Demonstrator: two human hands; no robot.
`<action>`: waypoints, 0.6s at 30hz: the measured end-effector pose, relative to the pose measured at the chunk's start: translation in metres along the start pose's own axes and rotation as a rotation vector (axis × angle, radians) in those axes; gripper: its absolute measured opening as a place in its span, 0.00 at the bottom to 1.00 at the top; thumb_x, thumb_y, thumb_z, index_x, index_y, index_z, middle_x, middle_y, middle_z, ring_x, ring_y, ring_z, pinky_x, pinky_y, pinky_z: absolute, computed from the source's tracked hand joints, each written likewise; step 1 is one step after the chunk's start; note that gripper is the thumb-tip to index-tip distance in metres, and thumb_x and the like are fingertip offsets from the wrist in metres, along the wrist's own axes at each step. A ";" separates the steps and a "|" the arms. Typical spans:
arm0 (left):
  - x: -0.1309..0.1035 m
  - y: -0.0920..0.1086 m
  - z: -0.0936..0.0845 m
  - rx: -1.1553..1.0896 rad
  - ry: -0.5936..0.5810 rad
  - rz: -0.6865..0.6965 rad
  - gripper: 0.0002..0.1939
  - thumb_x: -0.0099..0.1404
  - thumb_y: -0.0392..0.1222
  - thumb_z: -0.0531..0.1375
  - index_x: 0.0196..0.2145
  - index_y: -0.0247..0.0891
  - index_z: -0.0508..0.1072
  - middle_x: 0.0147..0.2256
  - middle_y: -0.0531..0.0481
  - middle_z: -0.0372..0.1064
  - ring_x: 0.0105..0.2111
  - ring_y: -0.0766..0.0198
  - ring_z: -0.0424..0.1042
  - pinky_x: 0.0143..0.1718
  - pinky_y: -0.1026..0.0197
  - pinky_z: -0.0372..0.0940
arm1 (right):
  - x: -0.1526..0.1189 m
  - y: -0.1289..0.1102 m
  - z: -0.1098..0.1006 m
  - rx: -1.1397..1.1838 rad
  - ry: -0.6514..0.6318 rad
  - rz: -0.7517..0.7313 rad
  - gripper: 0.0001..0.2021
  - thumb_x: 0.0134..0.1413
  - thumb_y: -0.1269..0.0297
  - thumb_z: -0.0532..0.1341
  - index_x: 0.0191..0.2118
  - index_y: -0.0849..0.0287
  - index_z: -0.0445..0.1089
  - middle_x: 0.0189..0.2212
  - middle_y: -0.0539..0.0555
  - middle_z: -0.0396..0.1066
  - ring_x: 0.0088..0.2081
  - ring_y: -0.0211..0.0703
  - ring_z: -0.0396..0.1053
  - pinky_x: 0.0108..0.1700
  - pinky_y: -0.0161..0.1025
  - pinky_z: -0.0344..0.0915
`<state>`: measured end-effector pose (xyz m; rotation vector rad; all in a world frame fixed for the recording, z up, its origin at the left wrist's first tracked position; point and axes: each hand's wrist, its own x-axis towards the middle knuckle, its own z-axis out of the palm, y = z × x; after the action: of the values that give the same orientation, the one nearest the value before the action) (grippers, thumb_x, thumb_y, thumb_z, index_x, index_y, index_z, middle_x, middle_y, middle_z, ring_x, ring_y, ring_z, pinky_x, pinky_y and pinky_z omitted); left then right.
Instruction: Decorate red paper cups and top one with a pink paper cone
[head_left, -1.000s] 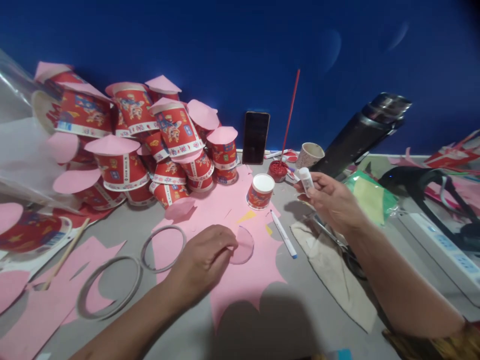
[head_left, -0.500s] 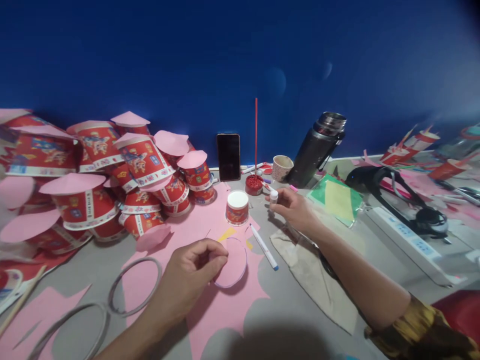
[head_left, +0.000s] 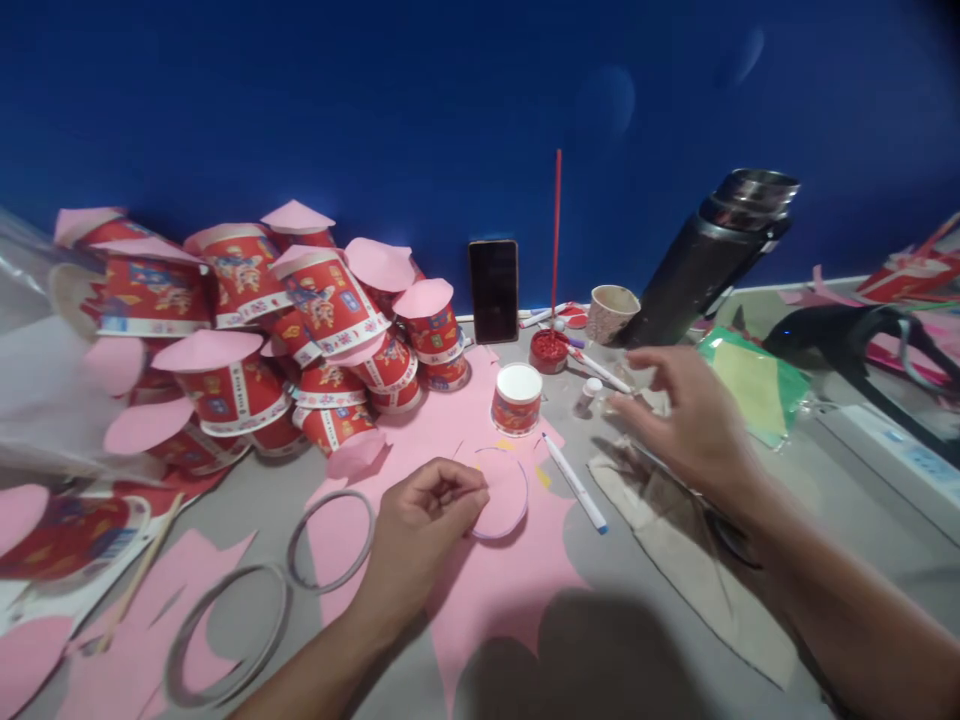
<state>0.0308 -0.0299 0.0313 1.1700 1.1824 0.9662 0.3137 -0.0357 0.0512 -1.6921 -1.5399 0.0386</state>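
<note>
My left hand (head_left: 435,510) pinches the left edge of a round pink paper disc (head_left: 501,495) outlined in purple. Beneath it lies a larger pink paper sheet (head_left: 480,590) with scalloped cut edges. Fingers parted and slightly blurred, my right hand (head_left: 690,420) hovers just right of a small white-capped bottle (head_left: 589,397) and touches nothing I can make out. Between the hands are a white marker with a blue end (head_left: 575,484) and a short red cup section with a white top (head_left: 517,400).
Stacked red paper cups with pink paper tops (head_left: 247,330) fill the left. Two grey rings (head_left: 225,635) lie in front. Behind are a phone (head_left: 493,290), a red dish holding a red stick (head_left: 550,352) and a black flask (head_left: 705,260). A beige cloth (head_left: 697,570) lies right.
My right hand has let go of the white-capped bottle, which now stands on the table, and moved away to the right. My left hand still holds the disc. The view has shifted.
</note>
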 end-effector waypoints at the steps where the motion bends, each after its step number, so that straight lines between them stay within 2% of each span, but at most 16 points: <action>1: -0.001 0.001 0.001 -0.019 -0.007 0.003 0.07 0.51 0.41 0.70 0.24 0.37 0.77 0.27 0.51 0.75 0.22 0.69 0.65 0.24 0.66 0.61 | -0.006 -0.012 -0.004 0.036 0.057 0.008 0.08 0.57 0.59 0.66 0.39 0.56 0.75 0.34 0.55 0.75 0.33 0.46 0.69 0.38 0.43 0.65; 2: -0.002 0.001 0.002 -0.035 -0.015 0.014 0.06 0.51 0.40 0.70 0.24 0.37 0.77 0.27 0.51 0.75 0.23 0.69 0.66 0.25 0.66 0.61 | -0.013 -0.024 -0.006 0.116 0.020 0.043 0.06 0.60 0.60 0.64 0.36 0.56 0.74 0.31 0.53 0.74 0.30 0.44 0.68 0.35 0.40 0.64; 4: -0.002 -0.001 0.003 -0.044 -0.030 0.051 0.06 0.52 0.38 0.70 0.24 0.37 0.77 0.29 0.51 0.75 0.24 0.69 0.66 0.25 0.65 0.61 | -0.029 -0.046 0.001 0.315 -0.297 0.143 0.06 0.59 0.60 0.63 0.35 0.56 0.73 0.28 0.50 0.73 0.27 0.40 0.67 0.30 0.37 0.63; 6: -0.002 -0.005 0.003 -0.027 -0.035 0.086 0.05 0.54 0.37 0.70 0.25 0.37 0.78 0.32 0.50 0.75 0.25 0.68 0.66 0.26 0.65 0.61 | -0.043 -0.060 0.016 0.453 -0.594 0.292 0.08 0.57 0.59 0.65 0.39 0.57 0.74 0.25 0.48 0.71 0.26 0.39 0.66 0.28 0.35 0.62; 7: -0.002 -0.007 0.003 -0.016 -0.039 0.099 0.04 0.55 0.37 0.70 0.26 0.37 0.78 0.33 0.49 0.75 0.27 0.68 0.67 0.27 0.65 0.61 | -0.049 -0.063 0.025 0.526 -0.662 0.353 0.08 0.58 0.58 0.64 0.39 0.57 0.73 0.25 0.47 0.70 0.26 0.38 0.66 0.28 0.34 0.61; 9: -0.003 -0.012 0.002 -0.004 -0.056 0.124 0.04 0.56 0.37 0.70 0.27 0.38 0.78 0.36 0.49 0.74 0.31 0.66 0.69 0.29 0.64 0.61 | -0.057 -0.066 0.038 0.618 -0.704 0.441 0.09 0.58 0.56 0.63 0.35 0.57 0.70 0.23 0.46 0.67 0.25 0.37 0.64 0.27 0.34 0.59; 12: -0.004 -0.013 0.000 0.005 -0.083 0.116 0.05 0.58 0.38 0.71 0.30 0.39 0.79 0.34 0.51 0.73 0.33 0.65 0.69 0.31 0.65 0.62 | -0.060 -0.063 0.045 0.663 -0.699 0.487 0.11 0.59 0.55 0.61 0.30 0.56 0.66 0.20 0.45 0.64 0.23 0.36 0.62 0.25 0.34 0.57; 16: -0.006 -0.009 -0.004 -0.007 -0.079 -0.017 0.11 0.61 0.46 0.71 0.38 0.40 0.78 0.29 0.53 0.73 0.27 0.68 0.65 0.29 0.66 0.61 | -0.057 -0.057 0.043 0.679 -0.730 0.497 0.11 0.56 0.56 0.61 0.29 0.56 0.66 0.20 0.45 0.63 0.22 0.36 0.62 0.24 0.34 0.55; 18: -0.007 -0.008 -0.005 -0.036 -0.088 -0.083 0.15 0.61 0.50 0.71 0.39 0.40 0.77 0.27 0.53 0.73 0.26 0.67 0.65 0.29 0.65 0.63 | -0.055 -0.054 0.043 0.683 -0.723 0.490 0.10 0.55 0.57 0.61 0.28 0.56 0.66 0.20 0.45 0.63 0.22 0.36 0.62 0.25 0.34 0.55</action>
<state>0.0243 -0.0372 0.0251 1.1151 1.1306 0.8618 0.2335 -0.0635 0.0272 -1.4859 -1.2947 1.3917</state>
